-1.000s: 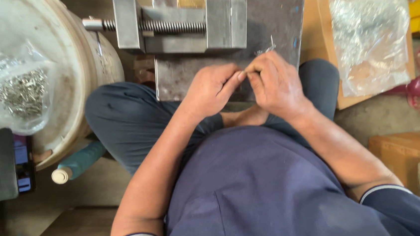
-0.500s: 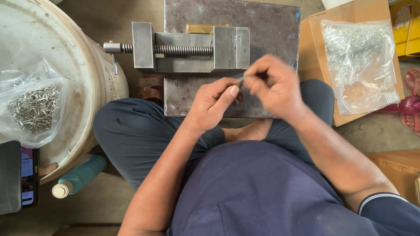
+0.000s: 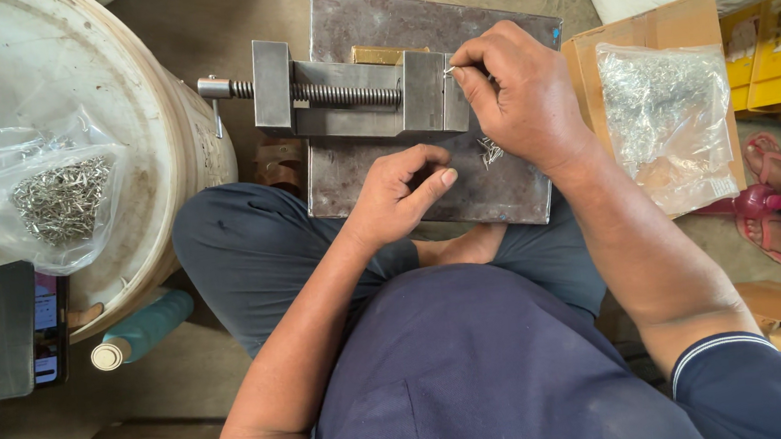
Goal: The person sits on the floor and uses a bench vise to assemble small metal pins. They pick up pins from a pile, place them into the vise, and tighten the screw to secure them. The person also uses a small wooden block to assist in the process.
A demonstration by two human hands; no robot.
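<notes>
A steel vise (image 3: 348, 95) with a threaded screw lies on a grey metal plate (image 3: 388, 192) resting across my legs. My right hand (image 3: 520, 98) pinches a small metal pin at the vise's right jaw. My left hand (image 3: 400, 194) rests on the plate below the vise, fingers curled, thumb and forefinger close together; whether it holds anything I cannot tell. A small heap of metal pins (image 3: 490, 152) lies on the plate just under my right hand.
A white bucket lid (image 3: 136, 109) at left carries a plastic bag of metal pieces (image 3: 55, 201) and a phone (image 3: 28, 330). A teal bottle (image 3: 144, 330) lies below it. A cardboard box (image 3: 582, 56) at right holds another bag of pins (image 3: 666, 119). Another person's sandalled foot (image 3: 773, 185) is at far right.
My hands have parted: the right hand has moved up to the vise's jaw with a pin, the left has stayed low on the plate. The camera view shifted closer.
</notes>
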